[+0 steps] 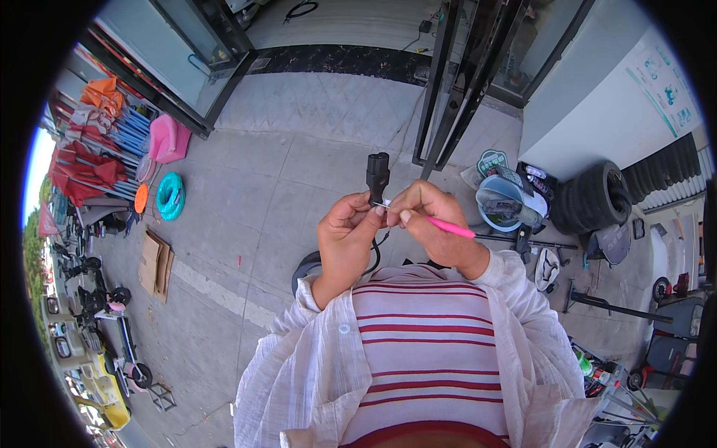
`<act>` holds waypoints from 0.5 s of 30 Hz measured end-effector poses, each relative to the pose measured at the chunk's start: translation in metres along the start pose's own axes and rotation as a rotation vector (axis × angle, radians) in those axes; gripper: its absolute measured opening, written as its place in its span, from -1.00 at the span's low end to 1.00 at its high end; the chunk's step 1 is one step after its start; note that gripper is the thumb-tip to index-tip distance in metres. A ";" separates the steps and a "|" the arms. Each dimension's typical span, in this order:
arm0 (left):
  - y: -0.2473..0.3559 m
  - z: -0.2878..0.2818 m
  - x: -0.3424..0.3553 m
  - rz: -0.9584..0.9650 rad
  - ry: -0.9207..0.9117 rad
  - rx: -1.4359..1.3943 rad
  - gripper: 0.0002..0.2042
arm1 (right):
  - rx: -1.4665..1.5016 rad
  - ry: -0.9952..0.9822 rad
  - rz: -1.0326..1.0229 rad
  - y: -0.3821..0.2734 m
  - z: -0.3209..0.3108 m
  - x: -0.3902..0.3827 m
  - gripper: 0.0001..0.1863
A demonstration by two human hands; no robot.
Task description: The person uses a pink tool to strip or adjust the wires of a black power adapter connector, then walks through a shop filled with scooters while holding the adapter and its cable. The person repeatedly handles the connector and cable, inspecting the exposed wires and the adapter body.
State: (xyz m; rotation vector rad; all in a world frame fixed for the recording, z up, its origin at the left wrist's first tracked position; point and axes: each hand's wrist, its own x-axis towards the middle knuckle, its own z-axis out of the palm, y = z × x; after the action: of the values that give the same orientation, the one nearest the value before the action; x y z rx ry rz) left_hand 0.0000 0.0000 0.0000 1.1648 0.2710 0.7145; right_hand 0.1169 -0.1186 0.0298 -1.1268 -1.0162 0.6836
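Note:
In front of my chest, my left hand (345, 237) is closed on a black plug connector (378, 173), held upright with a black cable hanging below it. My right hand (439, 228) is closed on a slim tool with a pink handle (453, 228). The tool's thin metal tip meets the lower part of the connector beside my left thumb. A small white piece shows between my fingers there, too small to make out.
Glass doors (448, 89) stand ahead. At the left are flags (86, 168), a pink plastic item (168, 138), a teal coil (170, 196), cardboard (155, 265) and scooters (123, 351). At the right are a bucket (497, 201), tyres (586, 198) and metal bars (620, 306).

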 end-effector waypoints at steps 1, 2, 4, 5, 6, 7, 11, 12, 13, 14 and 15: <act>0.000 0.000 0.000 -0.001 0.000 -0.004 -0.77 | 0.011 0.015 0.004 0.000 0.001 0.000 -0.95; 0.000 0.000 0.000 -0.003 0.001 -0.008 -0.77 | 0.023 0.030 0.007 0.000 0.001 0.000 -0.95; 0.002 0.000 -0.001 0.013 -0.008 -0.012 -0.77 | 0.037 0.035 0.007 0.001 0.003 0.000 -0.95; 0.003 0.000 -0.001 0.021 -0.013 -0.014 -0.78 | 0.044 0.037 0.008 0.002 0.004 -0.001 -0.95; 0.003 0.000 -0.003 0.018 -0.014 -0.015 -0.78 | 0.035 0.027 0.007 0.002 0.004 -0.002 -0.95; 0.002 -0.001 -0.004 0.015 -0.014 -0.015 -0.78 | 0.026 0.017 0.007 0.001 0.003 -0.002 -0.95; 0.003 0.003 -0.005 -0.001 -0.013 -0.041 -0.78 | 0.011 0.023 0.002 0.000 0.001 -0.005 -0.95; 0.003 0.004 -0.006 -0.004 -0.007 -0.035 -0.78 | 0.018 0.027 0.001 0.000 0.002 -0.006 -0.95; 0.002 0.004 -0.006 -0.007 -0.002 -0.028 -0.78 | 0.025 0.030 0.001 0.000 0.002 -0.006 -0.95; 0.002 0.004 -0.006 -0.011 0.003 -0.021 -0.78 | 0.032 0.034 0.001 0.000 0.002 -0.006 -0.95; 0.002 0.004 -0.006 -0.004 -0.002 -0.023 -0.79 | 0.019 0.027 -0.004 -0.001 0.002 -0.006 -0.95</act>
State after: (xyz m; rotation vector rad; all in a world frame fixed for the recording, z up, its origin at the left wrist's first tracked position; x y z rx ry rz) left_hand -0.0031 -0.0062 0.0022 1.1424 0.2630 0.7112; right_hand 0.1129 -0.1238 0.0291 -1.1139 -0.9868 0.6717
